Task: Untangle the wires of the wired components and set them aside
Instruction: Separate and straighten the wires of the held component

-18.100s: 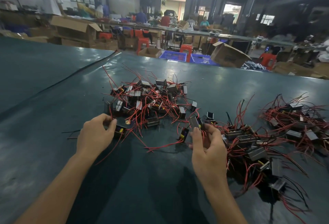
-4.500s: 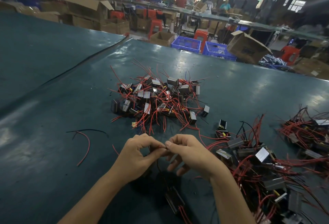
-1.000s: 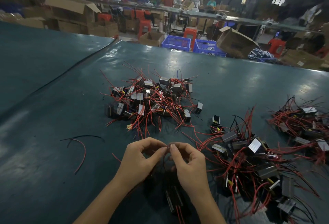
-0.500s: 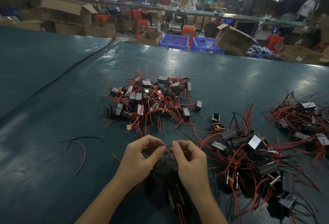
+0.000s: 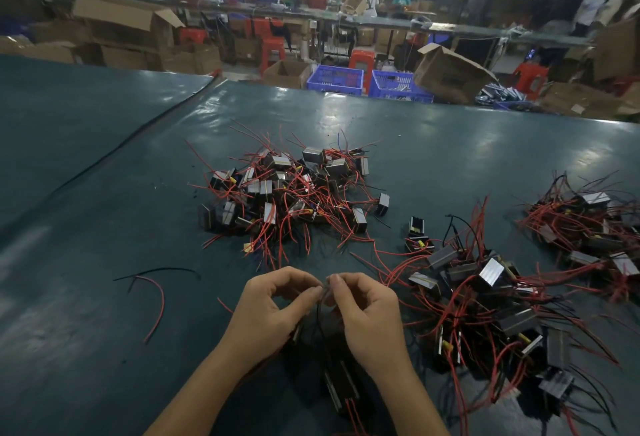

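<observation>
Head view: your left hand and right hand meet near the middle of the table. Both have curled fingers, and their fingertips pinch one thin dark wire between them. You hold it raised, probably so the strand can be worked loose without dragging other leads. The wire drops to a dark component lying nearest you between your wrists. That component is partly hidden, and whether it is one unit or more, cannot tell. Piles, three: the far middle pile, the near right pile just beside your right hand, and the far right pile at the frame edge. My guess is one is unsorted stock and the others are finished, but which is which, cannot tell. Units per pile are too tangled to count. Between the middle and near right piles sit two stray units, close together. On the left, well apart from the piles, lie two loose leads, one red lead and one black lead, likely scrap pushed clear. Two blue crates stand beyond the far table edge.
</observation>
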Available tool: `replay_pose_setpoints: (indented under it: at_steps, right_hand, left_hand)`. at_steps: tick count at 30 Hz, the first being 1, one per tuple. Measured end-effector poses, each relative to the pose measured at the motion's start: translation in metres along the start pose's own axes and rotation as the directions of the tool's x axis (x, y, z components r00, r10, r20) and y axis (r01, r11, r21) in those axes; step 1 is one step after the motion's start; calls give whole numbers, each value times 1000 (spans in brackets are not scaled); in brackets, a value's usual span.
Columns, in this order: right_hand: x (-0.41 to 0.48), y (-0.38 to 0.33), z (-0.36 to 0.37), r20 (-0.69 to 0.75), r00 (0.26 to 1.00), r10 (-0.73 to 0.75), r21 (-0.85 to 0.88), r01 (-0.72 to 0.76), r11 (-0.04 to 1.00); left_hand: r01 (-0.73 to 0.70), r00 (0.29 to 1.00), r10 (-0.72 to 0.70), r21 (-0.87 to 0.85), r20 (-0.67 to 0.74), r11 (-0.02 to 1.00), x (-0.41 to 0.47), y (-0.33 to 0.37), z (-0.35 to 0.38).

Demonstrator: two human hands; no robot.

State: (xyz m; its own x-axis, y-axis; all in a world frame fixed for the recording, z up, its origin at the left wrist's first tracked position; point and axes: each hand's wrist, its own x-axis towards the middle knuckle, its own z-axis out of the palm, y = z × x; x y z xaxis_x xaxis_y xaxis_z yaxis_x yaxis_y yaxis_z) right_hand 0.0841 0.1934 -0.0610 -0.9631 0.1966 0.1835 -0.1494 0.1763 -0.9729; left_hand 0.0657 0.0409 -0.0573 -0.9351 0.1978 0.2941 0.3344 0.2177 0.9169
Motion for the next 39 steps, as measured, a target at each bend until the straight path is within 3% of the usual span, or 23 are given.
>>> replay_pose_setpoints:
  at_steps: [5, 11, 18, 25, 31, 36, 39]
  right_hand:
    - [-1, -3, -2, 109, 994, 8, -59, -2, 998]
    - [-2, -3, -5, 141, 990, -24, -92, 37, 995]
    - [-3, 1, -4, 119, 987, -110, -206, 133, 969]
    - [-5, 0, -2, 77, 986, -146, -190, 158, 969]
    - [-1, 1, -6, 31, 989, -144, -157, 147, 977]
    - [0, 3, -13, 133, 939, -316, -291, 342, 894]
    - [1, 4, -16, 189, 927, -325, -308, 370, 876]
  left_hand:
    - [-7, 1000, 6, 62, 17, 998, -1, -1, -3]
    - [-45, 999, 45, 133, 3, 990, -1, -1, -4]
    - [-36, 999, 37, 139, -1, 990, 0, -2, -6]
    - [66, 984, -83, 115, 155, 991, 2, -1, -8]
    - [61, 985, -80, 126, 155, 990, 1, -1, -6]
    - [75, 984, -95, 132, 153, 988, 2, -1, -7]
    - [56, 984, -79, 145, 157, 988, 2, 0, -8]
